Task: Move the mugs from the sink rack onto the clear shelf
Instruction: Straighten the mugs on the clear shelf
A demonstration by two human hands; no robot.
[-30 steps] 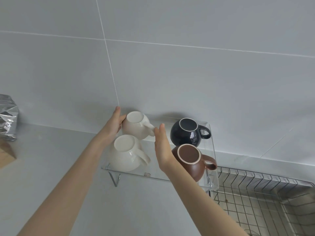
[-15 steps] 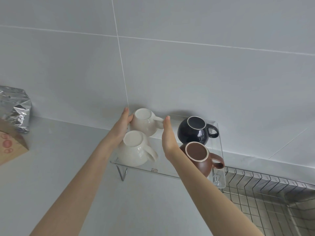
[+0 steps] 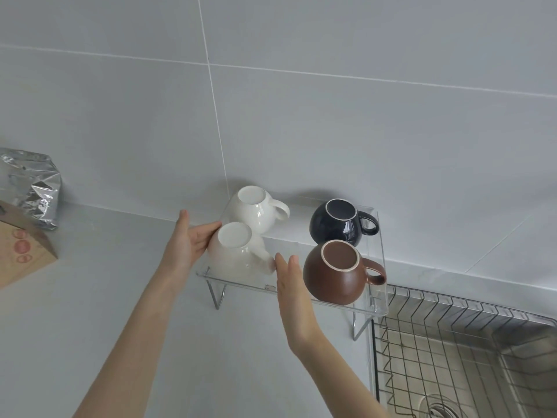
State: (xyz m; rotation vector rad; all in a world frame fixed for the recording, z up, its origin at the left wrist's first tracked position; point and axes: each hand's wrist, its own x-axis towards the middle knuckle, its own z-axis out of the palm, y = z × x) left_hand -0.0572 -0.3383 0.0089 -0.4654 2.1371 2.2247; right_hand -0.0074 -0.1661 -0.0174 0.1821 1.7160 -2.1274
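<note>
Mugs upside down on clear shelf [image 3: 380,260], two white, navy [image 3: 334,226], brown [image 3: 331,277], both hands' grip open, empty.

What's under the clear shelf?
Under the clear shelf you can see two wire legs and bare grey counter. The mugs and the right hand cover some of it.

Four round mugs sit upside down on the clear shelf [image 3: 380,260]: two white mugs [image 3: 238,251] at nine o'clock, navy mug [image 3: 337,223] and brown mug [image 3: 334,274] at three.
</note>
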